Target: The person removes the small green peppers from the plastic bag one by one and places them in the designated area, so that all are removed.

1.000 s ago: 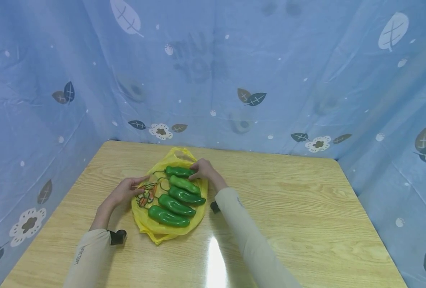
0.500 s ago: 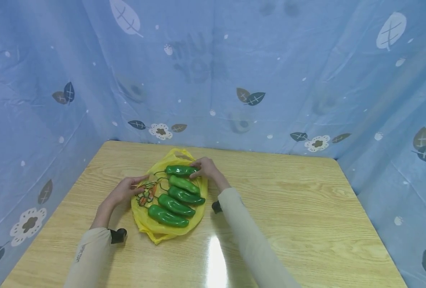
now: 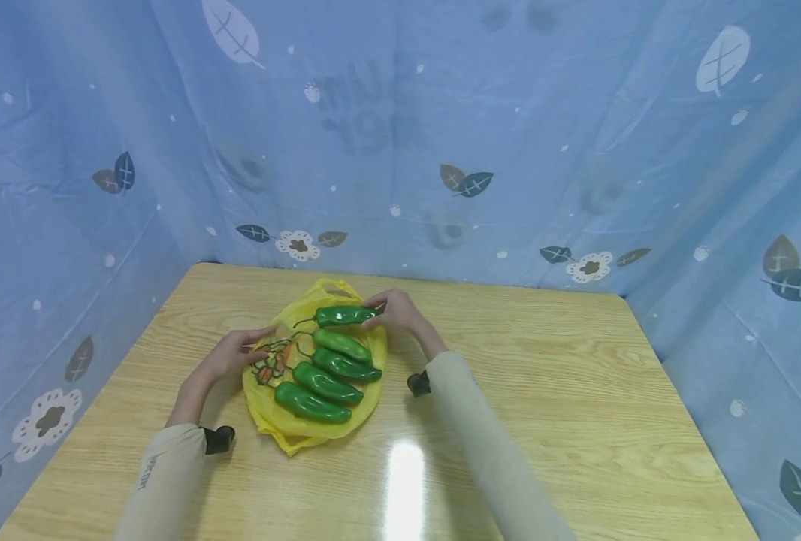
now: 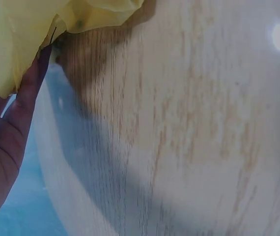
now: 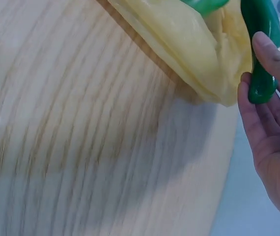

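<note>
A long green pepper [image 3: 343, 315] is lying level over the far part of a yellow plastic bag [image 3: 367, 402]; whether it is resting on the plastic or hanging just above is not showing clearly. Its skin is looking smooth and glossy, its body tapering and gently bending, its thin dark stem curling toward the left. The right hand [image 3: 400, 314] is pinching its tapered end, thumb on one side and fingers on the other.

Four more peppers [image 3: 327, 383] are lying nearer the person in a slanting row on the bag, all shiny, their stems pointing left. The bag's thin film is crinkling and spreading roughly round, a loop opening at its far end. A colourful patch [image 3: 270, 366] of orange, yellow and green with dark outlines is showing beside the stems, too small to identify.

The left hand [image 3: 228, 357] is touching the bag's left edge; whether its fingers are actually gripping the film I cannot tell. Both arms are wearing pale sleeves [image 3: 502, 458], with small black devices [image 3: 219, 439] sitting at the wrists; dark lettering on the left cuff is coming out illegible.

Beneath, a wood-grained table [image 3: 542, 376] is reflecting a bright glare. Behind, a blue curtain [image 3: 529, 68] is bearing leaves, flowers and faint, blurred characters.
</note>
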